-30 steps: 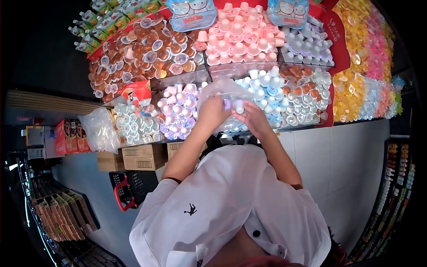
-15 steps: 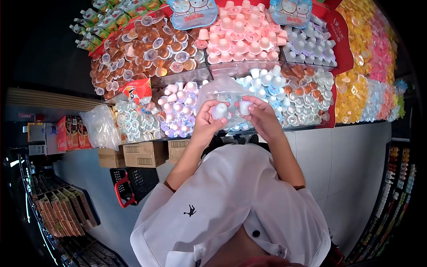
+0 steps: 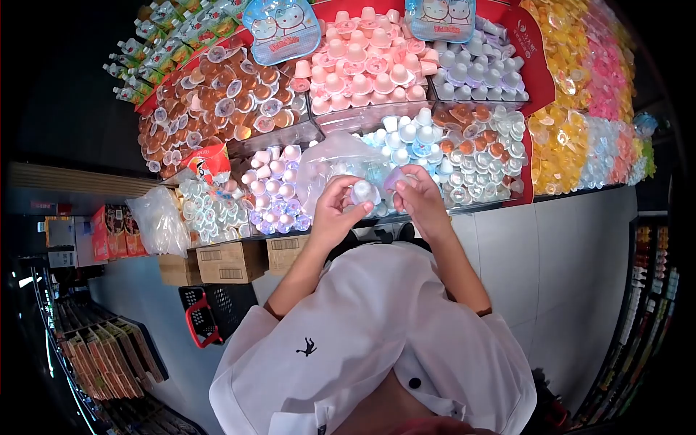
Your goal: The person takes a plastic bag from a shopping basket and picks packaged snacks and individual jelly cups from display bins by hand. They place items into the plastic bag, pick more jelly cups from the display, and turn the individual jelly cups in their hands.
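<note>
My left hand (image 3: 338,212) is closed around a whitish jelly cup (image 3: 364,191), its rounded end facing up. Close beside it, my right hand (image 3: 423,201) pinches a pale purple jelly cup (image 3: 395,179) between thumb and fingers. The two cups are held near each other but look apart. Just beyond both hands a clear plastic bag (image 3: 326,161) lies over the front bins, partly hidden by my left hand. Blue and white jelly cups (image 3: 409,134) fill the bin behind my right hand, and pink and purple cups (image 3: 275,187) lie left of the bag.
Bins hold brown jelly cups (image 3: 225,94), pink cups (image 3: 362,58) and yellow ones (image 3: 558,145). A red packet (image 3: 210,163) and another plastic bag (image 3: 161,221) lie at the left. Cardboard boxes (image 3: 230,262) and a black basket (image 3: 233,303) with a red handle are on the floor.
The purple cup in my right hand has tipped over and shows more of its side. The camera view has shifted, moving the display leftward. Both hands keep their cups.
</note>
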{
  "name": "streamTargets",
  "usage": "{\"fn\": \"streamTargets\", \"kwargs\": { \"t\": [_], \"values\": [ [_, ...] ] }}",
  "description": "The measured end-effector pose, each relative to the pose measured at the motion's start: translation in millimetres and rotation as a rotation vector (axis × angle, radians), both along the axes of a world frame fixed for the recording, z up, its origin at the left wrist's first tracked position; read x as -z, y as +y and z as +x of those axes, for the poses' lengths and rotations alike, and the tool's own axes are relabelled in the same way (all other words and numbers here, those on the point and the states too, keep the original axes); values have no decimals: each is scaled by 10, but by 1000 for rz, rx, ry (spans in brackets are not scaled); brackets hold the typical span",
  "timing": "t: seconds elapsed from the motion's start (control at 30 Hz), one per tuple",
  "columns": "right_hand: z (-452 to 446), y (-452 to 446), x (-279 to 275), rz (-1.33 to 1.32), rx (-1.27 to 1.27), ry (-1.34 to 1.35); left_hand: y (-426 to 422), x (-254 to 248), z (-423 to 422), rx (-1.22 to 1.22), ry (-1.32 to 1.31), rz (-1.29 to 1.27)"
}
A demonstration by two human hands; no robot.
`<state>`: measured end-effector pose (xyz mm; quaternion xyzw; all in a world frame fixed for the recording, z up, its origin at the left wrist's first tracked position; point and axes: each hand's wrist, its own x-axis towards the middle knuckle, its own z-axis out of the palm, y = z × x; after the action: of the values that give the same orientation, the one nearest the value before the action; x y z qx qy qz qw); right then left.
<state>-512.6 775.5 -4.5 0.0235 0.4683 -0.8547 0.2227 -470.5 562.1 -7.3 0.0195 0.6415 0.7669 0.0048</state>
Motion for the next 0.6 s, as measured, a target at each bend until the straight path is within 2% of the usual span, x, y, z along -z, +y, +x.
{"fn": "streamTargets", "kwargs": {
  "t": [0.07, 0.17, 0.37, 0.6],
  "values": [
    [19, 77, -90, 120, -9, -6, 61, -26, 2, 3, 11, -29],
    [81, 77, -42, 122, 110, 215, 172, -103, -11, -23, -9, -95],
    [54, 260, 73, 345, 139, 370, 365, -96, 10, -47, -7, -104],
    [30, 137, 86, 354, 54, 365, 334, -44, 209, -136, 2, -166]
  ]
}}
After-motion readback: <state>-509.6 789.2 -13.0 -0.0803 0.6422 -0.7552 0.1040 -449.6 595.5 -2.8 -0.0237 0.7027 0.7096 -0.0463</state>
